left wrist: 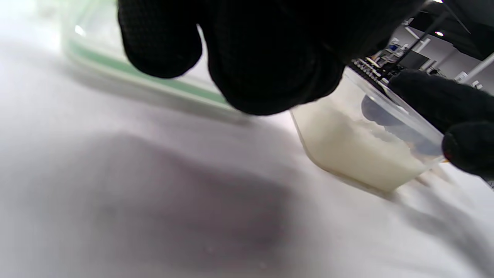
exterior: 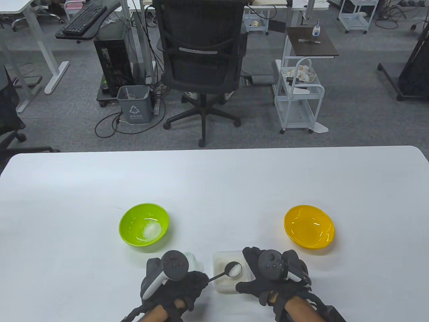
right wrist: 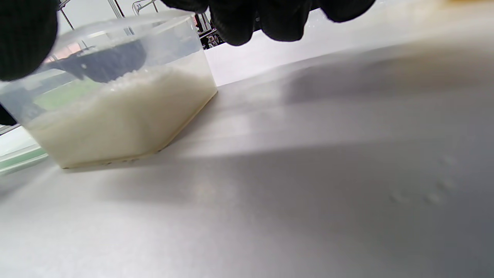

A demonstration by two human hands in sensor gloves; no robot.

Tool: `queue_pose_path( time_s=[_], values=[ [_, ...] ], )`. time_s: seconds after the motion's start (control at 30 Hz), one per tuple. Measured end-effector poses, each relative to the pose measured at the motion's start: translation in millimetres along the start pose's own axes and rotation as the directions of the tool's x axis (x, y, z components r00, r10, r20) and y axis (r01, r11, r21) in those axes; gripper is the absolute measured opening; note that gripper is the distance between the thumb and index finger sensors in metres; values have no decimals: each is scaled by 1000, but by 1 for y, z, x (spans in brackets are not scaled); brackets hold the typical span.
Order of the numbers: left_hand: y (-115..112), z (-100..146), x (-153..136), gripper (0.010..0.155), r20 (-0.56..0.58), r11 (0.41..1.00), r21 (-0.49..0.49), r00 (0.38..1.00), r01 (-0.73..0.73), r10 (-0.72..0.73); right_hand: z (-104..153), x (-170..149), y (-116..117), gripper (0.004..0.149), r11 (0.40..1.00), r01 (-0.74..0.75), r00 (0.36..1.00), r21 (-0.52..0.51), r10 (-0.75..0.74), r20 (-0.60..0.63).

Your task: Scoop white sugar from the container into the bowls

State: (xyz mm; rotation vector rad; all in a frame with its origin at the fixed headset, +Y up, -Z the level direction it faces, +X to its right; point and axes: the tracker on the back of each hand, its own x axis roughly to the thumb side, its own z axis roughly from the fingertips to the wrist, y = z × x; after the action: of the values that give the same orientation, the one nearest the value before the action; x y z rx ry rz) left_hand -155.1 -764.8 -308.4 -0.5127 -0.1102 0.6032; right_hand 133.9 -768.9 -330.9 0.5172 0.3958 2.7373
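The left hand [exterior: 172, 285] has its fingers closed around the handle of a spoon [exterior: 225, 272] whose bowl, heaped with white sugar [exterior: 235, 268], sits over the open container [exterior: 231, 275] just right of those fingers. The right hand [exterior: 273, 276] has its fingers curled against the container's right side, steadying it; they hold nothing else. The container, about half full in the wrist views, stands on the table [exterior: 214, 188] between the 2 hands. The step in hand looks like lifting a loaded scoop. A green bowl [exterior: 144, 224] ahead of the left fingers already holds sugar; an orange bowl [exterior: 309, 226] ahead of the right fingers looks empty. Next, the spoon likely needs carrying level across to the orange bowl, then tipping.
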Motion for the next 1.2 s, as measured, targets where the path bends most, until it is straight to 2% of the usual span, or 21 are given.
queue_pose_path(
  time_s=[0.1, 0.4, 0.63, 0.9, 1.2],
  values=[
    [-1, -3, -8, 46, -19, 994, -56, 995, -94, 93, 0, 0, 0, 98, 1000, -2, 1000, -1, 2, 0],
    [-1, -6, -14, 46, -34, 980, -101, 985, -170, 167, 0, 0, 0, 98, 1000, 0, 1000, 0, 0, 0],
    [9, -2, -15, 46, -9, 968, -77, 971, -239, 239, 0, 0, 0, 98, 1000, -6, 1000, 0, 6, -1],
    [38, 6, -33, 46, -10, 930, 34, 930, -367, 367, 0, 0, 0, 98, 1000, -3, 1000, 0, 3, -1],
    [78, 13, -80, 47, -58, 837, 260, 858, -481, 511, 0, 0, 0, 98, 1000, -5, 1000, -2, 5, -1]
  ],
)
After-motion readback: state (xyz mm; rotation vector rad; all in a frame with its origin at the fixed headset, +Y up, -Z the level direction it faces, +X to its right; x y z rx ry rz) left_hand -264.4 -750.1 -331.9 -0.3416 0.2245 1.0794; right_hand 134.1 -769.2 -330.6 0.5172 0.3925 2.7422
